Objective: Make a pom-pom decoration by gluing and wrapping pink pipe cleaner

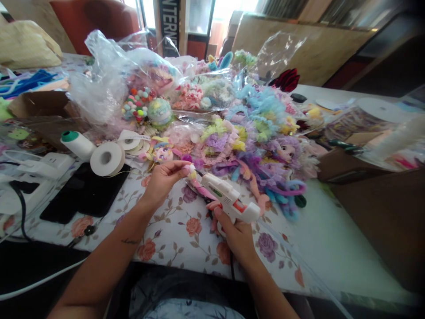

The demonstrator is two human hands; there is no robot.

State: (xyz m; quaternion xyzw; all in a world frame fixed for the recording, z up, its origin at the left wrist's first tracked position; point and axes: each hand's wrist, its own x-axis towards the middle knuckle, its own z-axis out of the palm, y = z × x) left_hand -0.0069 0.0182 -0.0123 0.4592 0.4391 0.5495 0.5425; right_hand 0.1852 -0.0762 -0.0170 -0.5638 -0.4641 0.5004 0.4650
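Note:
My left hand (168, 177) is closed in a pinch on a small white and pink fluffy piece (191, 169), perhaps a pom-pom, with a bit of yellow below it. My right hand (237, 235) is wrapped round the handle of a white hot glue gun (226, 190), whose nozzle points up and left at the piece. Whether the nozzle touches it I cannot tell. Behind the gun runs a pink strip (206, 191), partly hidden by the gun. Just beyond my hands lies a doll head (164, 153) with yellow trim.
Plastic bags (99, 66), ruffled trims (262, 106) and another doll head (286, 150) pile up at the back. Tape rolls (113, 166), a thread cone (78, 144), black phones (99, 190) and a power strip (49, 170) lie left. A cardboard box (381, 217) stands right.

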